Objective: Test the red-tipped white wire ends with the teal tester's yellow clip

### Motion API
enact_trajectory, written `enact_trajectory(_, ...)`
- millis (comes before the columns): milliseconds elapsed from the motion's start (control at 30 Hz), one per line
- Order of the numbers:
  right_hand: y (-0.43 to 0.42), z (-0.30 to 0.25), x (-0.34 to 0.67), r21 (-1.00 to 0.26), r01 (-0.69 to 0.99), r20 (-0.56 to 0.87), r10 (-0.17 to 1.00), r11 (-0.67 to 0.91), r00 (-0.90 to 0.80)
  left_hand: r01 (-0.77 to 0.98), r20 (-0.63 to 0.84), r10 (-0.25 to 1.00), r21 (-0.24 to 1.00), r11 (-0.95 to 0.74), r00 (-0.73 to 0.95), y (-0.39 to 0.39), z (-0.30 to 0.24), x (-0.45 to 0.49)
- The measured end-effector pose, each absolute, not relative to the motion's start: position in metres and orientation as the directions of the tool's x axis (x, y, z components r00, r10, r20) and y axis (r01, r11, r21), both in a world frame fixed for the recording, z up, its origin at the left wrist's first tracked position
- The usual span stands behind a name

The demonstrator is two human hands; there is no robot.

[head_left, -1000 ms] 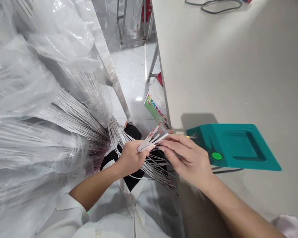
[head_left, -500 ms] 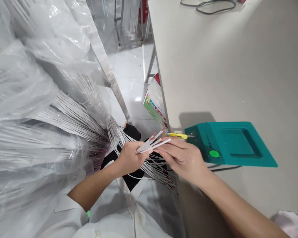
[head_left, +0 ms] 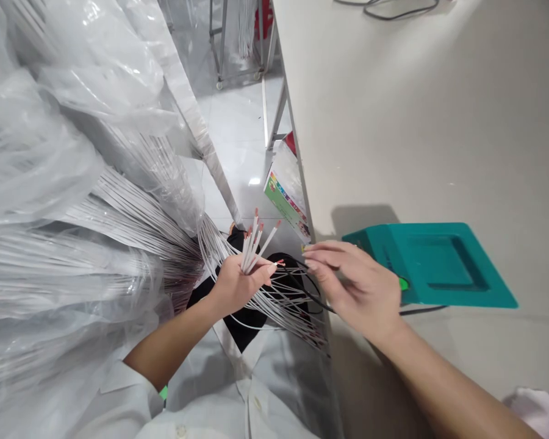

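My left hand (head_left: pixel 238 283) is closed around a bundle of thin white cables (head_left: pixel 256 244), whose reddish tips point upward. Beside its thumb, one cable's split end (head_left: pixel 280 263) shows red and white strands. To the right, my right hand (head_left: pixel 359 286) is half curled, with its fingertips apart from the bundle and no cable visible between them. It covers most of a yellow tool, leaving a small yellow tip (head_left: pixel 304 249) at the fingertips. Behind this hand stands a teal device (head_left: pixel 416 262) with a green round button (head_left: pixel 403 283), partly hidden.
Plastic-wrapped bundles of white cables (head_left: pixel 132 207) fill the left side. The pale table (head_left: pixel 416 122) lies on the right, with a black cord (head_left: pixel 402 13) at its far end. A printed carton (head_left: pixel 286 195) stands below the table edge. A metal frame (head_left: pixel 219 49) is farther back.
My right hand has moved away from the cables and now covers the yellow tool. The bundle in my left hand has tilted from pointing right to pointing upward.
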State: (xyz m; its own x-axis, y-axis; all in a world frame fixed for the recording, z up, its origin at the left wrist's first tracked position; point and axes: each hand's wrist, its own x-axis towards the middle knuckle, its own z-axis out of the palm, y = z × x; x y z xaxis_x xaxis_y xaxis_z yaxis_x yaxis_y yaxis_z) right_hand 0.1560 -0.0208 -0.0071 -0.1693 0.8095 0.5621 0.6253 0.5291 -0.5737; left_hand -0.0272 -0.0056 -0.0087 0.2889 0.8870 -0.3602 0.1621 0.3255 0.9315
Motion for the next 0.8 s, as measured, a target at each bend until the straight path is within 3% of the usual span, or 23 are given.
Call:
enact_trajectory(100, -0.022, -0.004, 0.154, -0.7, 0.545, 0.434, 0.881, 0.462, -0.188, 0.189, -0.347, 0.887, 0.935, 0.301, 0.304, -0.008, -0.011, -0.025)
enact_trajectory(267, -0.022, -0.007, 0.153, -0.66, 0.525, 0.358, 0.839, 0.538, -0.409, 0.233, -0.256, 0.89, 0.957, 0.176, 0.378, -0.011, -0.014, -0.026)
enact_trajectory(433, -0.016, -0.005, 0.156, -0.761, 0.389, 0.361, 0.836, 0.52, -0.413, 0.145, -0.196, 0.875, 0.979, 0.146, 0.442, -0.009, -0.013, -0.03)
enact_trajectory(533, -0.018, -0.007, 0.15, -0.899, 0.248, 0.291, 0.915, 0.362, -0.28, 0.059, -0.204, 0.882, 0.978, 0.198, 0.424, -0.008, -0.01, -0.029)
enact_trajectory(633, -0.025, -0.013, 0.139, -0.995, 0.004, 0.103, 0.986, 0.104, -0.13, -0.013, -0.266, 0.878, 0.955, 0.295, 0.397, -0.008, -0.007, -0.025)
enact_trajectory(800, -0.033, -0.023, 0.126, -0.925, -0.318, -0.187, 0.977, -0.21, -0.101, -0.106, -0.336, 0.838, 0.903, 0.416, 0.431, -0.011, -0.014, -0.02)
